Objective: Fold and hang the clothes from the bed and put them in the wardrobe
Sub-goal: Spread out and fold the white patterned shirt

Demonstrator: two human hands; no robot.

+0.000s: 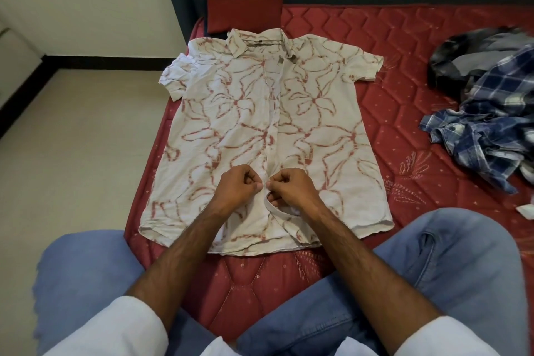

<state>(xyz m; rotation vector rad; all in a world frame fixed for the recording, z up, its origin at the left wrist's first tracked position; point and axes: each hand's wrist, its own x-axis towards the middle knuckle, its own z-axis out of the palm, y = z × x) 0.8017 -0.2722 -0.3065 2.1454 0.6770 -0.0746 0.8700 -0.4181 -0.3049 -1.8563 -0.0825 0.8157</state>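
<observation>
Left hand and right hand pinch the placket of the shirt, which lies flat, front up, along the left edge of the bed. Likely buttoning: keep both edges aligned and taut before folding.

Both forearms reach forward, bare below white sleeves pushed up near the elbows, converging toward the centre. Left hand knuckles up, fingers curled, thumb and forefinger pinching. Right hand mirrors it, fingers curled in a pinch (lower fingertips tucked under). The two hands nearly touch at the fingertips. Knees bent outward in blue jeans.
</observation>
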